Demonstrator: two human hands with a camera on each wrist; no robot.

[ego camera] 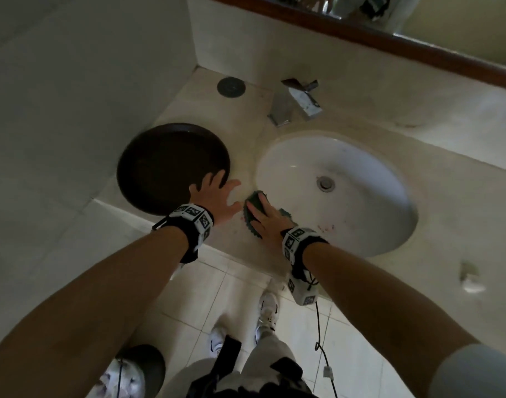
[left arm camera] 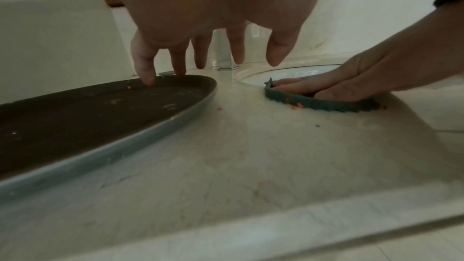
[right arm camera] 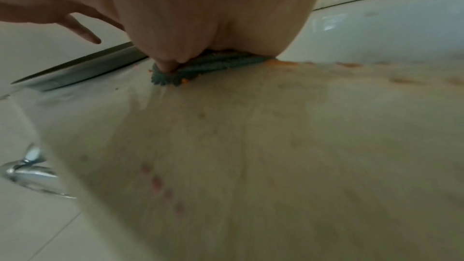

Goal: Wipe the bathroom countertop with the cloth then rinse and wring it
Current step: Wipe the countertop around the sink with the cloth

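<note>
A dark green cloth [ego camera: 250,209] [left arm camera: 314,103] [right arm camera: 206,66] lies flat on the beige countertop [ego camera: 237,242] [left arm camera: 251,146] [right arm camera: 251,136] at the left rim of the white sink [ego camera: 361,202]. My right hand [ego camera: 264,216] [left arm camera: 326,86] presses flat on the cloth with straight fingers. My left hand [ego camera: 217,191] [left arm camera: 213,51] hovers spread and open just left of it, two fingertips touching the rim of a dark round tray [ego camera: 171,168] [left arm camera: 100,110]. Orange and pink crumbs and smears lie on the counter by the cloth.
A chrome faucet [ego camera: 296,100] stands behind the sink, with a round dark cap [ego camera: 231,86] to its left. A wall closes the counter on the left. A small white scrap [ego camera: 471,280] lies near the front right. Tiled floor and my shoes are below.
</note>
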